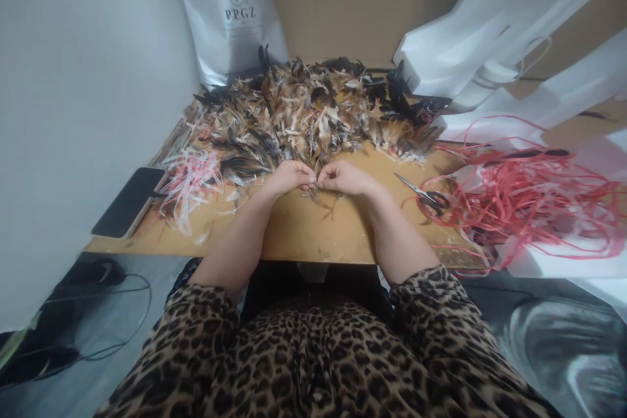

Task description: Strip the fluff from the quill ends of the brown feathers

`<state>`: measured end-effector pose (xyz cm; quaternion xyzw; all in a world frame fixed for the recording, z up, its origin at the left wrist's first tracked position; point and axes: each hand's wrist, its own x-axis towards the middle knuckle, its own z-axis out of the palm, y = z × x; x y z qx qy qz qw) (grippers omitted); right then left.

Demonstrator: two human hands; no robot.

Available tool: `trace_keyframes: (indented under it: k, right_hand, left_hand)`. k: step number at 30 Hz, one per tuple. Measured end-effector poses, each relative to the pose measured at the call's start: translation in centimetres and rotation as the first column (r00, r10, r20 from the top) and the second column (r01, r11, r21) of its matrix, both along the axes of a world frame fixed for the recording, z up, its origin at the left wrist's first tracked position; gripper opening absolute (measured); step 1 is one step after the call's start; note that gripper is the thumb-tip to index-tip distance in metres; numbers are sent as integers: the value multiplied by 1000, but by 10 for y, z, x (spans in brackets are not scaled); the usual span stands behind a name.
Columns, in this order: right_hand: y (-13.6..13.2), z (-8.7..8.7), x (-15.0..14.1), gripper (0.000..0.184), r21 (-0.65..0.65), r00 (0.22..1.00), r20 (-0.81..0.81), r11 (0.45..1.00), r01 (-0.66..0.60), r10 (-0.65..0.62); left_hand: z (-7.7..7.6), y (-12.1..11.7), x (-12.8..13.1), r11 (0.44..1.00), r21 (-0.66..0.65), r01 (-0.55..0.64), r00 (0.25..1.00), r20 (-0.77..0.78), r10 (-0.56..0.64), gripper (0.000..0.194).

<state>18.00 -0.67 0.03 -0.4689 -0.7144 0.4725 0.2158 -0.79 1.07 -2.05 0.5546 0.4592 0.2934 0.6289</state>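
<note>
Close together at the front of a large feather pile (313, 111), both hands are pinched, thumbs against fingers. My left hand (292, 177) and my right hand (344, 178) nearly touch at the fingertips. Small brown feathers (311, 194) show at and just below the fingertips; the fingers hide most of what they grip. The pile mixes brown, white and black feathers, with bits of pink and white strip among them. Scissors (424, 194) with black handles lie slightly spread to the right of my right hand.
A bundle of white and pink strips (189, 179) lies left, beside a phone (131, 201) at the edge of the wooden table (318, 235). Tangled red ribbon (529, 196) heaps at the right. Behind stand a silvery printed bag (235, 46) and white wrapping (450, 46).
</note>
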Motion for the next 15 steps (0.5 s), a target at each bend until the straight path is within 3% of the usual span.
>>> trace_keyframes:
  k: [3,8,15]
  right_hand:
    - [0,-1,-1,19,-17,1000,-21,1000,9,-9]
    - [1,2,-3,23,-25,981,-143,991,131,-133]
    - [1,-4,-12,21,-58,962,-133,971,233,-238]
  left_hand:
    - [2,-1,1,1000,-12,3,1000,14,-2,10]
    - [8,-5,2,1000,18,9,1000,-28,-9,12]
    - [8,-5,2,990,136,35,995,-97,-22,13]
